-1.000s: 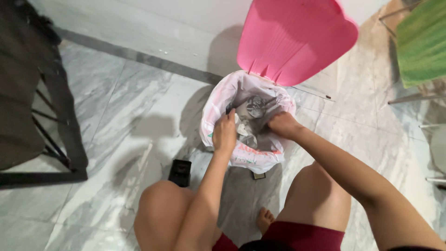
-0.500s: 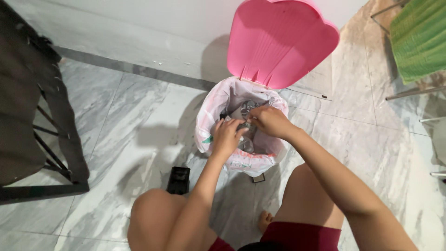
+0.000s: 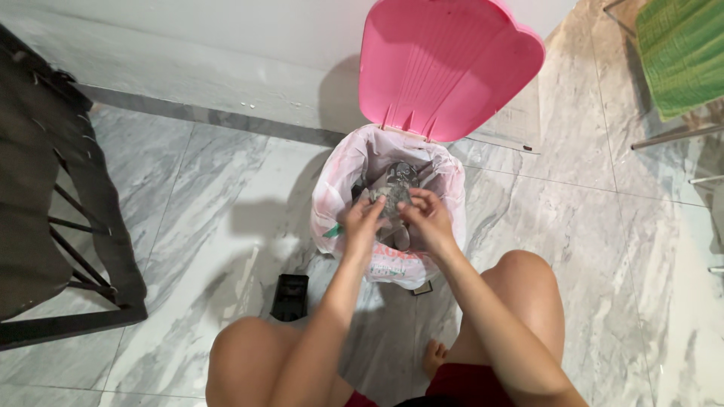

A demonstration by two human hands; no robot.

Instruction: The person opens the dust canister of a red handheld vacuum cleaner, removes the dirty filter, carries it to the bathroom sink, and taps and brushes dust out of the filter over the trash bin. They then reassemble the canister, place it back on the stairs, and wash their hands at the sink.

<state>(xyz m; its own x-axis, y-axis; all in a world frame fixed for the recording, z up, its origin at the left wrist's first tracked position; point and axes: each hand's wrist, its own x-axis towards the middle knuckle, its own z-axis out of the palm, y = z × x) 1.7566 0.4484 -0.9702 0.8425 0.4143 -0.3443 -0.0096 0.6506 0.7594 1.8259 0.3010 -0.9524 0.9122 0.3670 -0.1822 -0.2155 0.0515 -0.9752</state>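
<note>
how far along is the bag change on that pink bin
Done: the pink lid stands open. In hand: both hands, left hand and right hand, gather the top of the white bag over the grey rubbish. Left: the bag looks untied, is not lifted out and still drapes over the bin's rim.

1. Lighting: bright, even indoor light from overhead.
2. Shadows: the pink bin lid (image 3: 445,64) throws a soft shadow onto the wall (image 3: 188,45); arm shadows fall on the marble floor (image 3: 219,218).
3. Sharpness: centre crisp; hands slightly soft.
4. Distortion: wide-angle bending at frame edges.
</note>
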